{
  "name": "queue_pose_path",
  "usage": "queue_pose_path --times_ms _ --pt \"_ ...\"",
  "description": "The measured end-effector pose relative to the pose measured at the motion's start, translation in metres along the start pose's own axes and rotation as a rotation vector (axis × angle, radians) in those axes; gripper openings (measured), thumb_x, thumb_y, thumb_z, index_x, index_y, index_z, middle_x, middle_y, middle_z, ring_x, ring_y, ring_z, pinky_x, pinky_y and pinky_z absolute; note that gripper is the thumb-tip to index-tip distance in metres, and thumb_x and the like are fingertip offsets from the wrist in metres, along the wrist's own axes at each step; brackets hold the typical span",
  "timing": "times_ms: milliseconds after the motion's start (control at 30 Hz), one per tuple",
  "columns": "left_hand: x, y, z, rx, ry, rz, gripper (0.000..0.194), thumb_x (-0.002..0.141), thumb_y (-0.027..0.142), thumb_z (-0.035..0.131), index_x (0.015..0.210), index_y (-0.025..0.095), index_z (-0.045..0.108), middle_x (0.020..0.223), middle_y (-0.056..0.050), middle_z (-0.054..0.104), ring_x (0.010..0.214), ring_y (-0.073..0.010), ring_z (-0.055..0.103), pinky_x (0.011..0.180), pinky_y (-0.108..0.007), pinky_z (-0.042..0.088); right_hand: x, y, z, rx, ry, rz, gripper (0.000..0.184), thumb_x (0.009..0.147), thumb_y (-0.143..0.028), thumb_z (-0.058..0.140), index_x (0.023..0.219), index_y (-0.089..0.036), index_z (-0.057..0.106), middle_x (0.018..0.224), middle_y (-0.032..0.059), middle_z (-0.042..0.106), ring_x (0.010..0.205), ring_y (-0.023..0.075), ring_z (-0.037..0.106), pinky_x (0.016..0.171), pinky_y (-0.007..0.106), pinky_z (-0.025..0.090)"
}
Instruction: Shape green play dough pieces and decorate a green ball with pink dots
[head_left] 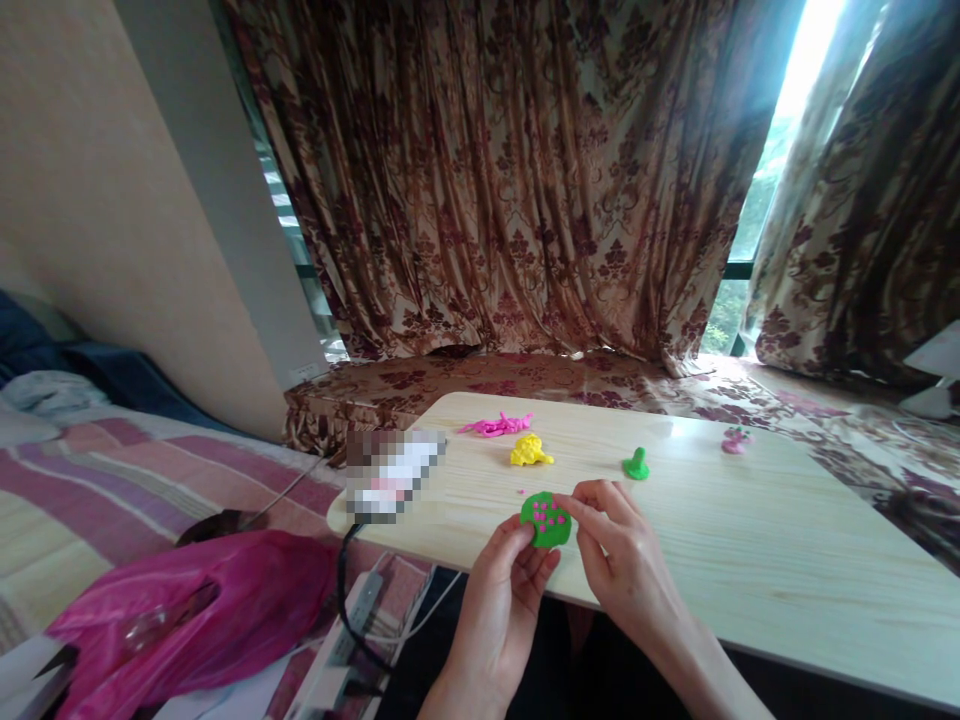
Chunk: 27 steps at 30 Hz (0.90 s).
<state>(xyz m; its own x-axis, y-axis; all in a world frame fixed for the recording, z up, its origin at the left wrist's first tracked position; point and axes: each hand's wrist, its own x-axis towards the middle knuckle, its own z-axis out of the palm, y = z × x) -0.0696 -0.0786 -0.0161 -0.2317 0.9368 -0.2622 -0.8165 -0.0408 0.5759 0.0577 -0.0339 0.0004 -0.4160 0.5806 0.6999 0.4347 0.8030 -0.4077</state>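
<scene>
My left hand [499, 590] grips a flat green modelling-clay disc [554, 535] by its lower left edge, thumb on the face and fingers behind. Several small pink clay dots sit on that face. My right hand [626, 560] is at the disc's right side, its index fingertip touching the face beside an upper pink dot. Its thumb is apart from that fingertip, and I see nothing held in it. Just beyond the disc, a tiny pink clay bit [520, 491] lies on the table. Farther back are a yellow clay lump [529, 450] and a green clay stub [637, 464] with a wide base.
Stringy pink clay [498, 425] lies at the back of the pale wooden table [757, 550]. A small pink clay figure [736, 439] stands at the right. A blurred-out device [397, 475] with a black cable occupies the left edge. Below it are a power strip [334, 650] and a pink plastic bag [225, 600].
</scene>
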Motion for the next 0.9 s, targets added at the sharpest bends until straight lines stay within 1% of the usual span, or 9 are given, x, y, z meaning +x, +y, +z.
queue_pose_path --times_ms 167,367,433,500,600,667,733,833,900 --pt "0.000 0.001 0.002 -0.014 0.007 -0.010 0.016 0.071 0.009 0.063 0.086 0.015 0.061 0.086 -0.007 0.068 0.075 -0.0155 0.065 0.070 -0.028 0.053 -0.001 -0.001 -0.003 -0.095 -0.058 -0.029 0.045 0.081 -0.004 0.040 0.117 -0.027 0.057 0.097 0.0078 0.053 0.087 0.0223 0.048 0.072 0.036 0.045" --pt "0.002 -0.001 0.000 -0.045 0.010 -0.046 0.018 0.071 0.009 0.064 0.089 0.014 0.061 0.087 -0.007 0.068 0.075 -0.0148 0.065 0.071 -0.028 0.053 -0.003 0.003 -0.002 -0.159 -0.088 -0.088 0.045 0.082 -0.005 0.040 0.118 -0.026 0.056 0.098 0.0088 0.053 0.085 0.0222 0.047 0.072 0.038 0.044" --pt "0.002 -0.001 -0.001 -0.047 0.011 -0.046 0.018 0.071 0.009 0.064 0.089 0.014 0.061 0.087 -0.008 0.068 0.075 -0.0152 0.066 0.071 -0.028 0.054 -0.004 0.004 0.000 -0.141 -0.090 -0.079 0.047 0.081 -0.004 0.039 0.119 -0.026 0.056 0.098 0.0089 0.054 0.086 0.0223 0.047 0.073 0.038 0.044" --pt "0.003 0.000 -0.002 -0.042 0.013 -0.034 0.017 0.071 0.009 0.063 0.088 0.014 0.061 0.088 -0.008 0.068 0.074 -0.0158 0.066 0.069 -0.028 0.054 -0.004 0.004 0.002 -0.065 -0.058 -0.044 0.047 0.081 -0.003 0.038 0.119 -0.026 0.055 0.099 0.0088 0.054 0.088 0.0221 0.048 0.075 0.038 0.044" --pt "0.002 0.000 -0.002 -0.023 -0.005 -0.020 0.017 0.072 0.009 0.063 0.088 0.014 0.062 0.090 -0.009 0.068 0.077 -0.0167 0.066 0.069 -0.028 0.054 -0.003 0.005 0.004 0.117 0.048 0.060 0.039 0.085 -0.009 0.038 0.117 -0.023 0.056 0.100 0.0086 0.055 0.092 0.0212 0.051 0.078 0.036 0.045" --pt "0.001 -0.001 0.000 -0.017 -0.033 -0.016 0.018 0.072 0.010 0.063 0.089 0.014 0.062 0.094 -0.009 0.067 0.082 -0.0172 0.065 0.072 -0.028 0.054 -0.002 0.008 0.006 0.242 0.096 0.182 0.029 0.087 -0.017 0.042 0.110 -0.021 0.059 0.097 0.0079 0.058 0.090 0.0202 0.054 0.077 0.033 0.046" --pt "0.000 -0.002 0.001 -0.016 -0.058 -0.008 0.018 0.073 0.009 0.062 0.090 0.014 0.062 0.096 -0.009 0.067 0.085 -0.0172 0.064 0.075 -0.027 0.053 -0.002 0.011 0.006 0.377 0.042 0.341 0.024 0.088 -0.026 0.045 0.099 -0.019 0.064 0.089 0.0064 0.061 0.084 0.0191 0.057 0.072 0.030 0.047" --pt "-0.001 -0.006 0.002 -0.017 -0.088 0.002 0.015 0.073 0.009 0.061 0.087 0.014 0.063 0.095 -0.008 0.067 0.086 -0.0168 0.064 0.077 -0.027 0.053 -0.002 0.015 0.005 0.618 -0.107 0.546 0.028 0.087 -0.036 0.046 0.086 -0.017 0.066 0.078 0.0034 0.063 0.074 0.0165 0.058 0.063 0.025 0.046" --pt "-0.002 -0.008 0.001 -0.004 -0.114 -0.007 0.014 0.073 0.009 0.061 0.085 0.014 0.063 0.095 -0.007 0.066 0.088 -0.0170 0.063 0.079 -0.028 0.052 -0.002 0.016 0.004 0.766 -0.105 0.617 0.027 0.085 -0.037 0.050 0.083 -0.015 0.065 0.074 0.0017 0.063 0.068 0.0135 0.056 0.060 0.023 0.044"
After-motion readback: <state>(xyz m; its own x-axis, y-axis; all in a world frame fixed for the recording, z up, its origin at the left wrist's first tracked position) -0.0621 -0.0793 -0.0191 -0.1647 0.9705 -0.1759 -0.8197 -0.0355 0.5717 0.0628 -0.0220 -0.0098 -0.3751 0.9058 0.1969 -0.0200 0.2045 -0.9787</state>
